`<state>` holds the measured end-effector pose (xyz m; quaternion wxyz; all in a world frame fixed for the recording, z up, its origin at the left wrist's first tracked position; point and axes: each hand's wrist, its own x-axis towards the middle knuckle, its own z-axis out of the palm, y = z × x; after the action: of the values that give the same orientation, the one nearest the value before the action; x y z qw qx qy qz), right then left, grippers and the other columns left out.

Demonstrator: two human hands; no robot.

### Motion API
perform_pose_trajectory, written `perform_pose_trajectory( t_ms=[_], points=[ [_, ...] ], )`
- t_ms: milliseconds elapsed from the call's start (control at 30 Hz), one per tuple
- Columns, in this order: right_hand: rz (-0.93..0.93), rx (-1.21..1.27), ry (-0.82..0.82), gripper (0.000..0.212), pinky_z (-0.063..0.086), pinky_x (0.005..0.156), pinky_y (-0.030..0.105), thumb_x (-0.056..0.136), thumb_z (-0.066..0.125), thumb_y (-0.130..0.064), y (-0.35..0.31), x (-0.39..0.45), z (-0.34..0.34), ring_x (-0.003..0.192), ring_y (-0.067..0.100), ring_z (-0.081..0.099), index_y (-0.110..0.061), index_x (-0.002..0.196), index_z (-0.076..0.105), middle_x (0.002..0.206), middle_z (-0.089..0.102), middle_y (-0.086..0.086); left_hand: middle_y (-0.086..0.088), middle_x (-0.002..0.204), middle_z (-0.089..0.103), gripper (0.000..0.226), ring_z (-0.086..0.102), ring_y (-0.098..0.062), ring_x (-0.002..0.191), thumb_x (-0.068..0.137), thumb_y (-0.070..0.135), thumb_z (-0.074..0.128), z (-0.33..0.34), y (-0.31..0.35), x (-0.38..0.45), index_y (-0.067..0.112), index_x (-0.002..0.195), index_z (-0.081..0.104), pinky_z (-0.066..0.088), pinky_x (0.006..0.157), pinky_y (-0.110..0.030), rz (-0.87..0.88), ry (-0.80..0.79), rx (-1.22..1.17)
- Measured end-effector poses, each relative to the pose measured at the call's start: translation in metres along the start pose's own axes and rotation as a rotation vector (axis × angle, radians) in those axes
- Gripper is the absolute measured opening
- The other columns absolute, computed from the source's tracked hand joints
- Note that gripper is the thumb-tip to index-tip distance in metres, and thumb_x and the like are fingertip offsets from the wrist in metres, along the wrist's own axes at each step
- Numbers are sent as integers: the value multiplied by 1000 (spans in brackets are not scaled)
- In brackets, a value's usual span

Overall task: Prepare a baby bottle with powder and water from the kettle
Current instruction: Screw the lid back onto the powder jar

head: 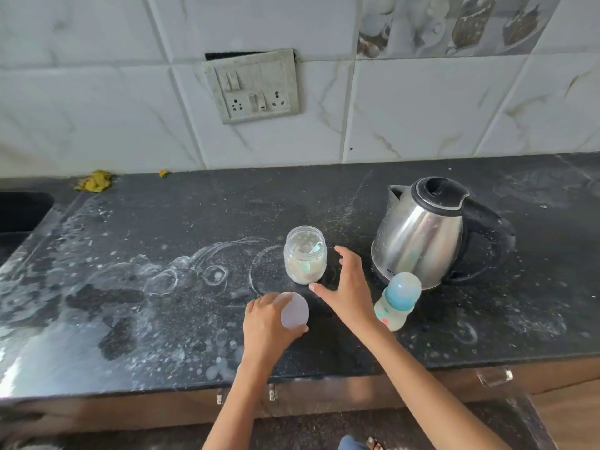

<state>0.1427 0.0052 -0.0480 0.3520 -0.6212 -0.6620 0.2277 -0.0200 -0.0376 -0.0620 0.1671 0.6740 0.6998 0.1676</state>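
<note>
Two bare forearms reach up from the bottom edge over a dark speckled worktop (146,319), which is streaked with white powder rings and smears and runs along a white marble-patterned tiled wall (422,108) carrying a grey switch-and-socket plate (253,86). Largest of the things on it is the steel kettle (422,235) with its black lid closed and black handle turned to the right, standing at the right, just behind the baby bottle. Next in size, the open clear jar (305,254) holding pale powder and a greenish scoop stands near the middle, to the left of the kettle. The right hand (347,287) hovers just right of the jar, palm down, its fingers (345,254) spread wide and curved toward the jar's side, the thumb tip close to the jar's base; whether it touches is unclear. The left hand (266,323) rests lower and to the left, its fingers wrapped around the edge of a round pale lid (293,310) held tilted, in front of the jar. The baby bottle (397,300), blue-capped and capped shut, leans away from the camera just right of the right wrist, touching neither hand. A yellow crumpled scrap (95,181) lies far back left by the wall, beside the sink's edge (26,209).
</note>
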Motion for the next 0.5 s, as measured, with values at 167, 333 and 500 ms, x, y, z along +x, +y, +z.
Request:
perform_pose_trajectory(
  t_ms=[167, 333, 500],
  points=[
    [89, 179, -152, 100, 32, 97, 16, 70, 86, -33, -2, 29, 9, 134, 17, 42, -13, 147, 26, 149, 41, 6, 2, 106, 68, 56, 62, -26, 92, 58, 36, 84, -33, 1, 4, 24, 110, 68, 45, 82, -32, -7, 203, -183],
    [92, 252, -179, 110, 39, 105, 30, 60, 92, -37, -3, 50, 18, 134, 20, 45, -14, 147, 29, 147, 46, 4, 16, 106, 61, 50, 57, -10, 93, 58, 37, 84, -76, 4, 14, 31, 104, 64, 39, 70, -12, 64, 266, -404],
    [58, 258, -132, 76, 45, 82, 14, 57, 92, -33, -6, 50, 21, 100, 0, 61, -35, 119, 50, 110, 63, -19, 18, 111, 59, 53, 55, -4, 98, 61, 42, 85, -83, 19, 34, 32, 109, 65, 41, 72, -9, 119, 253, -465]
  ],
)
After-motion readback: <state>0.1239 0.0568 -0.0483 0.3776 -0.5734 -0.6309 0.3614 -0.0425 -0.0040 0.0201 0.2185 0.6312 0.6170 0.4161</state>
